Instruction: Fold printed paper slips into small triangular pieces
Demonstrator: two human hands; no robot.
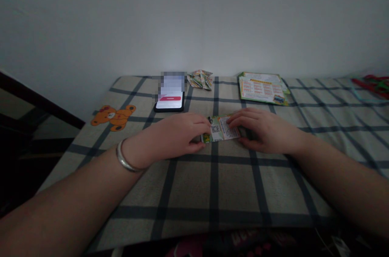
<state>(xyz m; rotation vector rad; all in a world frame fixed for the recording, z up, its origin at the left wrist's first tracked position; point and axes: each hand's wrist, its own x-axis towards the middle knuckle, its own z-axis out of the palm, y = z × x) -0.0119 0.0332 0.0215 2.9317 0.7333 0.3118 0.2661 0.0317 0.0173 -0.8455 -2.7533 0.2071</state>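
Between my two hands, at the middle of the checked cloth, is a small printed paper piece (219, 130) with a QR code and green edges. My left hand (182, 134), with a silver bangle at the wrist, pinches its left end between thumb and fingers. At the other end my right hand (258, 129) grips the paper, fingertips on top and thumb at the near edge. Whether the paper is folded into layers I cannot tell. Just beyond it lies a folded paper shape (200, 79) with similar print.
A lit phone (169, 97) lies behind my left hand. Printed sheets (263, 90) are stacked near the wall (194, 18). An orange bear cutout (114, 117) rests at the left, and red and green items (375, 84) at the far right. Checked cloth (194, 192) covers the table.
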